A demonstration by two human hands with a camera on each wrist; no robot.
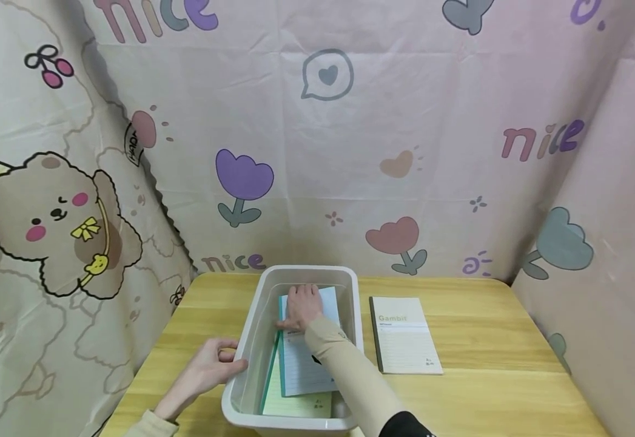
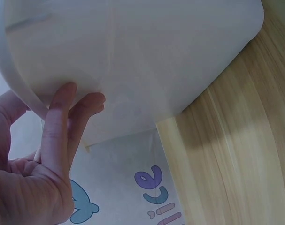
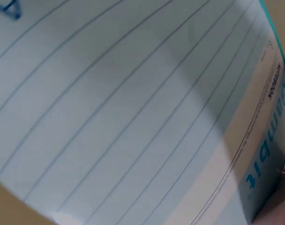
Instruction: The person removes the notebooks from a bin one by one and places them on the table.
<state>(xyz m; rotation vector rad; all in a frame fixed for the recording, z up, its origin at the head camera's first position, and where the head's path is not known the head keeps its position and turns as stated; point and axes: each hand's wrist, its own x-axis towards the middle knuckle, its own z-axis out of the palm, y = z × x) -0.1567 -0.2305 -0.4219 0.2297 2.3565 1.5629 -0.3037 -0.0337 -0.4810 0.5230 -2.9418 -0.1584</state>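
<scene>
A whitish plastic bin (image 1: 352, 309) stands on the table, its long side running away from me. My left hand (image 1: 208, 367) holds the bin's left rim, thumb over the top and fingers (image 2: 55, 136) against the outer wall. Inside the bin, my right hand (image 1: 303, 308) grips the far part of a light blue notebook (image 1: 306, 370) with a teal spine. Its lined cover, marked "Gambit", looks bowed in the right wrist view. Beneath it lies a light green notebook (image 1: 295, 406) with a green spine, mostly covered by the blue one.
A white "Gambit" notebook (image 1: 407, 340) with a dark spine lies on the wooden table (image 1: 486, 340) to the right of the bin. Printed fabric (image 1: 317, 182) hangs behind the table and along both sides. The bin's far end is close to the back fabric.
</scene>
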